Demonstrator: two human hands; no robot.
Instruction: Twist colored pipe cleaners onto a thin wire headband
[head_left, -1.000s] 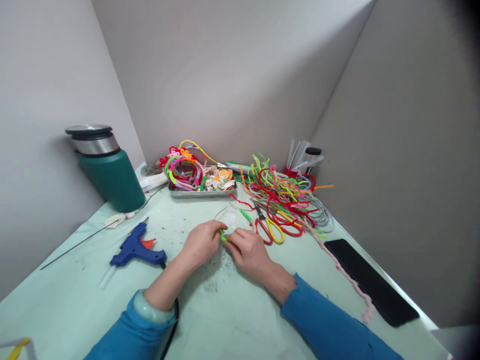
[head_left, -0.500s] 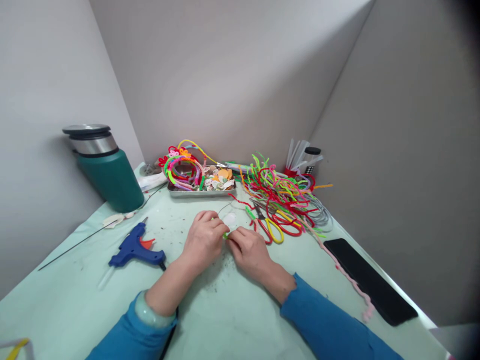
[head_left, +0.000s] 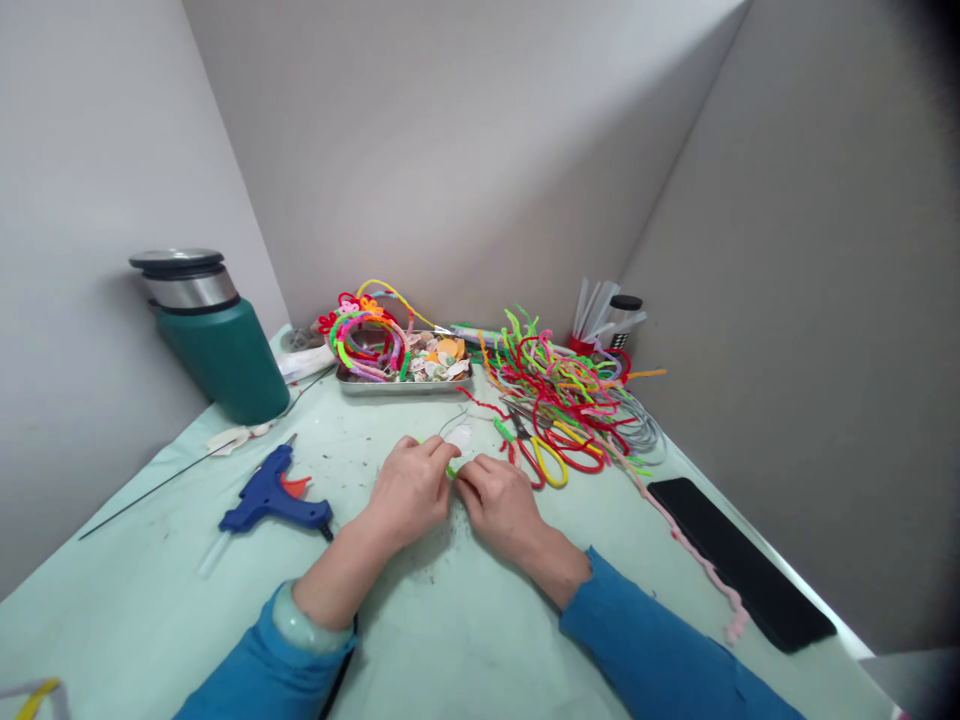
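Note:
Between my two hands, close above the middle of the table, is a short bit of green pipe cleaner (head_left: pixel 451 470), mostly covered by my fingers. My left hand (head_left: pixel 409 490) is closed, thumb and fingers pinching it from the left. From the right, my right hand (head_left: pixel 499 500) also closes on it with bent fingers. A thin grey wire (head_left: pixel 452 417) curves up just beyond my left fingertips; I cannot tell whether it joins the green piece. Past the hands lies a small whitish disc (head_left: pixel 460 436).
A blue glue gun (head_left: pixel 274 497) lies left, near a green bottle (head_left: pixel 217 350). A metal tray (head_left: pixel 409 387) holds pipe-cleaner rings and paper scraps. Tangled pipe cleaners (head_left: pixel 555 370) and yellow-and-red scissors (head_left: pixel 551 460) lie right, with a black phone-like slab (head_left: pixel 739 560) nearer the edge.
The fingers of my left hand have shifted slightly around the green pipe cleaner, and the thin wire beyond them has moved a little. My right hand stays almost in place.

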